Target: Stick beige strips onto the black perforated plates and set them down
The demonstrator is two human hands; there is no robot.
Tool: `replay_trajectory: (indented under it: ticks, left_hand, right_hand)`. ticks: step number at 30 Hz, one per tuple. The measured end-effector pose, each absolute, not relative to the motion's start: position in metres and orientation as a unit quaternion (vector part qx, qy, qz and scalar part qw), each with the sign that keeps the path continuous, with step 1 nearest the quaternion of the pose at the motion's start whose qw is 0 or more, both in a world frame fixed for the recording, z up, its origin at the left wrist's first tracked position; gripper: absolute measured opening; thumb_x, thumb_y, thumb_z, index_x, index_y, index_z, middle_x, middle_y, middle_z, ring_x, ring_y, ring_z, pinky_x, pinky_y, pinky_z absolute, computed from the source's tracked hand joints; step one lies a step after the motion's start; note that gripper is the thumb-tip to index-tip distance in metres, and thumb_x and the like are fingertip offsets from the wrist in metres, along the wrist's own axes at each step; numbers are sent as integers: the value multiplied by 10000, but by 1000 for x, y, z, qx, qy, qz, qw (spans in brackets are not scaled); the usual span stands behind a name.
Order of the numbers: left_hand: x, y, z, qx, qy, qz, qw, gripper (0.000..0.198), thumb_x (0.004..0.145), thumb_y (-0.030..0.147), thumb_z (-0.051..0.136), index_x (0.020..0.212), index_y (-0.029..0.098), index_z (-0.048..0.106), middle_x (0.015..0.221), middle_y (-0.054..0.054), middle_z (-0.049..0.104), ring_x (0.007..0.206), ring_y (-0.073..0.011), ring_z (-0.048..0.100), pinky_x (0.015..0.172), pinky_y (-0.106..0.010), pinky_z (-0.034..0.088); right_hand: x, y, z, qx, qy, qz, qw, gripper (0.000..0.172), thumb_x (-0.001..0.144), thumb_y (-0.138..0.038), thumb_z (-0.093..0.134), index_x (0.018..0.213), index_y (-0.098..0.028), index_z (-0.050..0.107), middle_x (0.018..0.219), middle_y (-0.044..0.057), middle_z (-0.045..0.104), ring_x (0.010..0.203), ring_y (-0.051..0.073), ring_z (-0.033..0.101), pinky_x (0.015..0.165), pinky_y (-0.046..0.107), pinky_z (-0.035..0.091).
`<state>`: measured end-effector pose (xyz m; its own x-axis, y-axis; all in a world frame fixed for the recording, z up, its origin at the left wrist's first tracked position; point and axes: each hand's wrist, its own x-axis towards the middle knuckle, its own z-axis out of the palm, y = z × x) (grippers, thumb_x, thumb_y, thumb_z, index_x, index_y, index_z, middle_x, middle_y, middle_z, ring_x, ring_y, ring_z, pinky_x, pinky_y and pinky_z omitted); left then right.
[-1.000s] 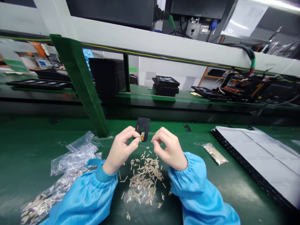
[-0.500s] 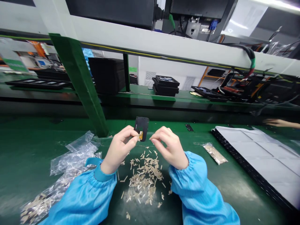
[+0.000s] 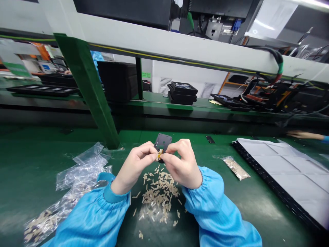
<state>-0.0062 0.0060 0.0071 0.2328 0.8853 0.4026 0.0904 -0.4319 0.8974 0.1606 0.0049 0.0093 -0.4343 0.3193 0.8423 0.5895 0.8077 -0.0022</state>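
Note:
My left hand (image 3: pixel 137 163) is closed in a pinch on a flat black panel (image 3: pixel 163 140) with a short yellow flex cable (image 3: pixel 159 154) at its near end. The panel is tilted up above the bench. From the other side my right hand (image 3: pixel 183 163) is closed too, thumb and forefinger tips meeting at the yellow cable. Anything small between those right fingertips is hidden. Just below both hands, a loose pile of small beige strips and pieces (image 3: pixel 160 195) lies scattered on the green bench.
Clear plastic bags (image 3: pixel 87 168) lie on the left, the nearest (image 3: pixel 38 228) full of beige pieces. To the right are a small filled bag (image 3: pixel 236 168), a black part (image 3: pixel 210 139) and a large grey-covered tray (image 3: pixel 285 171). A green post (image 3: pixel 88 92) rises ahead; another person's hand (image 3: pixel 299 133) reaches in.
My right hand has moved left, its fingertips now at the yellow cable. My left hand has shifted slightly right with the black panel.

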Motion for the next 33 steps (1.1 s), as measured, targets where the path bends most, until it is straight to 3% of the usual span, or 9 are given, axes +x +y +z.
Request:
replay_trajectory:
  ticks: [14,33]
  left_hand:
    - [-3,3,5,663,350,504,429,181,741,171,494,562,182,520,626,11,459,619,-124,434,587,-260,367]
    - [-3,4,3,626,325,496,506,162,776,195,526,622,165,568,680,15,476,689,-118,445,662,-246,345]
  right_hand:
    - [161,8,9,-248,-819,-128,500,137,776,-71,516,800,-202,546,756,25,561,701,144,480,656,326,393]
    - [159,8,10,-245,-818,-175,491,137,789,-72,498,763,-194,555,732,27,576,669,131,465,655,326,380]
